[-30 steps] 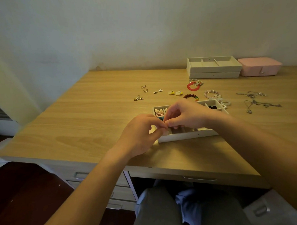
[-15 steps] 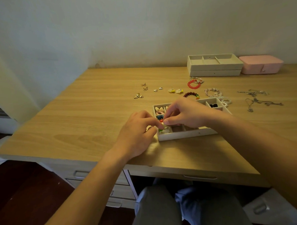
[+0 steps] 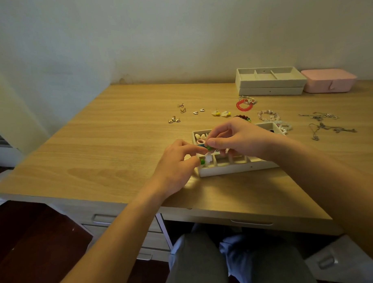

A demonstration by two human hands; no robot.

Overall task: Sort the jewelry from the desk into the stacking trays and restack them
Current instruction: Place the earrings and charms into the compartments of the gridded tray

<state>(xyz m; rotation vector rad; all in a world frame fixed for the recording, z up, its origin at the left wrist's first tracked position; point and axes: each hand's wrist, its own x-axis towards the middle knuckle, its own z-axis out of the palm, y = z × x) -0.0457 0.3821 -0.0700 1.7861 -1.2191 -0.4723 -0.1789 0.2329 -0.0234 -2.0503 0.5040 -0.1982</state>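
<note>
A white compartment tray [image 3: 241, 168] lies near the desk's front edge, with small earrings in its left cells. Over its left end my left hand [image 3: 178, 162] pinches a green-and-white earring [image 3: 205, 160]. My right hand [image 3: 238, 137] pinches a second green-beaded earring [image 3: 209, 148] just above it. Two more stacked trays [image 3: 270, 81] stand at the back by the wall. Loose jewelry lies between: gold earrings [image 3: 174, 119], yellow earrings [image 3: 221, 113], a red bracelet [image 3: 244, 105], pale bead bracelets [image 3: 269, 115] and silver necklaces [image 3: 326, 126].
A pink box [image 3: 329, 80] sits right of the stacked trays. The wooden desk [image 3: 118, 143] has drawers under its front edge. My knees show below the desk.
My hands have drawn slightly apart over the tray's left end, and the green-and-white earrings now show between my fingertips. The tray has stayed put.
</note>
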